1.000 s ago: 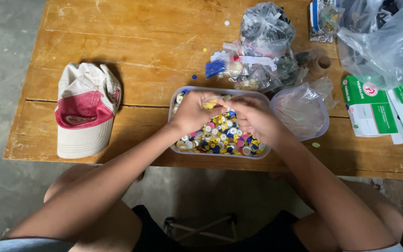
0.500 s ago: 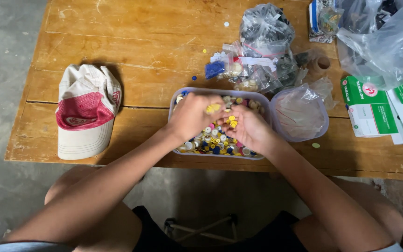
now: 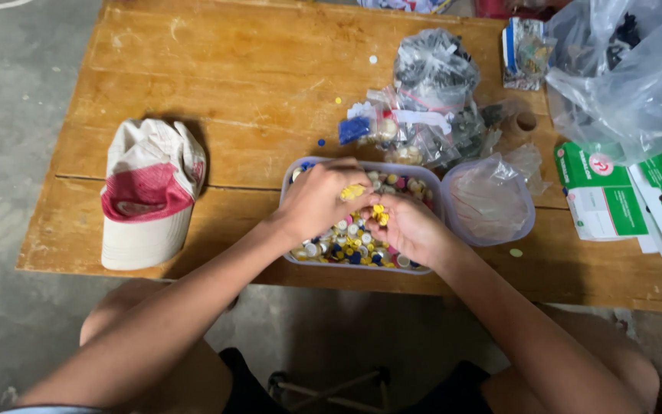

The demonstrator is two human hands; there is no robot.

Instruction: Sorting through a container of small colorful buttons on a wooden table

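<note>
A clear rectangular plastic tray [image 3: 424, 182] full of several small coloured buttons [image 3: 350, 244] sits near the front edge of a wooden table [image 3: 216, 77]. Both hands are inside it. My left hand [image 3: 317, 201] curls over the left half, with a yellow piece showing at its fingertips. My right hand [image 3: 410, 228] rests on the right half, fingers bent, pinching small yellow buttons [image 3: 378, 212] close to the left fingers.
A white and pink cap [image 3: 149, 192] lies left of the tray. A round clear lid [image 3: 489, 201] sits to its right. Small bags of parts [image 3: 423, 103] lie behind, a large clear bag [image 3: 626, 73] at far right, green and white boxes [image 3: 603, 201] below it. Loose buttons dot the table.
Both hands have kept shifting inside the tray; the right hand drew back toward me and the two sets of fingertips have come together over yellow pieces.
</note>
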